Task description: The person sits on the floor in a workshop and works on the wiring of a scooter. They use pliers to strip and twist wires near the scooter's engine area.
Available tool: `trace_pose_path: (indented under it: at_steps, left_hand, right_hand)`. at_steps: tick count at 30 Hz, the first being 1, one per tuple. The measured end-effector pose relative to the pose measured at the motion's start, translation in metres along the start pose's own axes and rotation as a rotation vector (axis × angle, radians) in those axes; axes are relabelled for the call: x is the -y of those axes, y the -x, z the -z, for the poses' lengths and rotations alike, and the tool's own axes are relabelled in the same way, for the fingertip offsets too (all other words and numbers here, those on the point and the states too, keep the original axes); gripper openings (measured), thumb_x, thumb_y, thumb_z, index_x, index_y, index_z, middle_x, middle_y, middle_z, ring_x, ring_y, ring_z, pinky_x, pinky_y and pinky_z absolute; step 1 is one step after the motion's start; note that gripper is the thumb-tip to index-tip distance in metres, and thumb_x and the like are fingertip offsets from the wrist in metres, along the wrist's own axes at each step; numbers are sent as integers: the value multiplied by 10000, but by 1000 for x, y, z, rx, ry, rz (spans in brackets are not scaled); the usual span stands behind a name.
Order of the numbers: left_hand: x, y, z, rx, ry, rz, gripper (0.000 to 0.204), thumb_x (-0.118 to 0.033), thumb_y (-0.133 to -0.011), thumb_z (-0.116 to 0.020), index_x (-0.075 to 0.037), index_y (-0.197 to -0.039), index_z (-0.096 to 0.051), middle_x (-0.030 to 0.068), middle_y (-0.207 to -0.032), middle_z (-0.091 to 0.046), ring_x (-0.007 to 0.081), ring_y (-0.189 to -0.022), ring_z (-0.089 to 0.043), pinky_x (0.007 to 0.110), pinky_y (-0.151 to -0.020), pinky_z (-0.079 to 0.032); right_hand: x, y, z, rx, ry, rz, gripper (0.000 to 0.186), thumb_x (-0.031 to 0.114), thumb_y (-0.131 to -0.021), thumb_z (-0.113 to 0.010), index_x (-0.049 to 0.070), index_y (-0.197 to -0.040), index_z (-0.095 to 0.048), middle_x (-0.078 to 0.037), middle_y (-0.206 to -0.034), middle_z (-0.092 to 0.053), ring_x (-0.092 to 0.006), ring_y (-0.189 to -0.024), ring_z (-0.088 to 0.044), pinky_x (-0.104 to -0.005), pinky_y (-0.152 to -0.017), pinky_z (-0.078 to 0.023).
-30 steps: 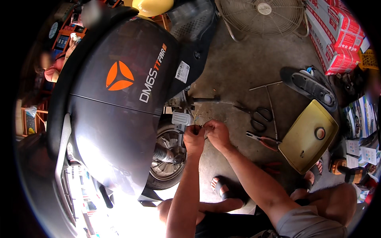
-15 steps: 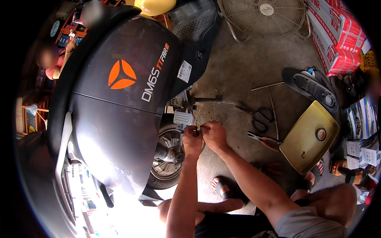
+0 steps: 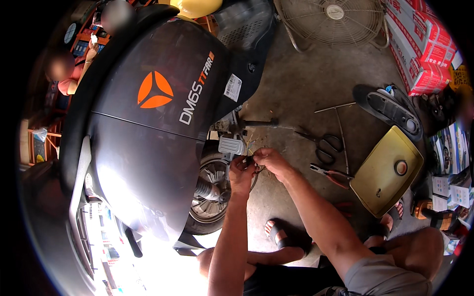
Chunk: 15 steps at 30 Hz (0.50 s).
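While you crouch on the concrete floor [image 3: 306, 84], the dark scooter body [image 3: 148, 123] fills the left half of the view, with its rear wheel [image 3: 210, 190] showing below the panel edge. Just above the wheel sits a grey ribbed footpeg [image 3: 231, 145]. Your left hand [image 3: 241, 172] is closed, its fingertips pinching a bundle of thin coloured wires [image 3: 250, 148] that rises beside the footpeg. Your right hand [image 3: 269, 162] touches the left hand from the right; its thumb and forefinger are pinched on the same wires, the other fingers curled. The wire ends are too small to tell apart.

To the right of your hands, tools lie on the floor, well apart from the wires:
- black-handled scissors [image 3: 323, 144];
- a thin T-shaped metal wrench [image 3: 339, 126], just beside the scissors;
- red-handled pliers [image 3: 330, 175], near the wrench's lower end.

Further right lies an olive-yellow scooter panel [image 3: 380, 180] with a round hole, and above it a black moulded cover [image 3: 392, 111]. A floor fan [image 3: 333, 19] stands at the top edge, with red-and-white cartons [image 3: 419, 39] stacked to its right. Your sandalled foot [image 3: 279, 234] rests on the floor below your right forearm.
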State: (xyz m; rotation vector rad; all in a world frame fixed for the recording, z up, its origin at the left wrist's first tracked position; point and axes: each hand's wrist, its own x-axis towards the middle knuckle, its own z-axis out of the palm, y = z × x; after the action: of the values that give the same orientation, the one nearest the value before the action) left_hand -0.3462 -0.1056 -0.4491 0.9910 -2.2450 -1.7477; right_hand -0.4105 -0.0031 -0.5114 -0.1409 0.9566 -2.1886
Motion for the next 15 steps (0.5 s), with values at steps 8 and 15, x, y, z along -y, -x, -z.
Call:
trace_pose_path:
  at_steps: [8,15]
  left_hand:
    - [4,-1,4,0,3,8,579,-22,-756,-681,1,-1255,-389,72,-921,-625,112,-674,-581,218,-529,-444]
    - [9,-6,5,22,12,-10,605,-6,-738,-691,13,-1258,-383,70,-893,-625,106,-658,-571,222,-530,-445]
  right_hand:
    - [10,5,-5,6,138,5,167,32,-749,-657,6,-896,-584,-45,-775,-599,-128,-705,-566,-269,-635,-456]
    - [0,2,-15,-169,373,111,206,-4,-725,-646,-8,-916,-570,-44,-796,-619,-137,-722,-587,-276,-660,-480]
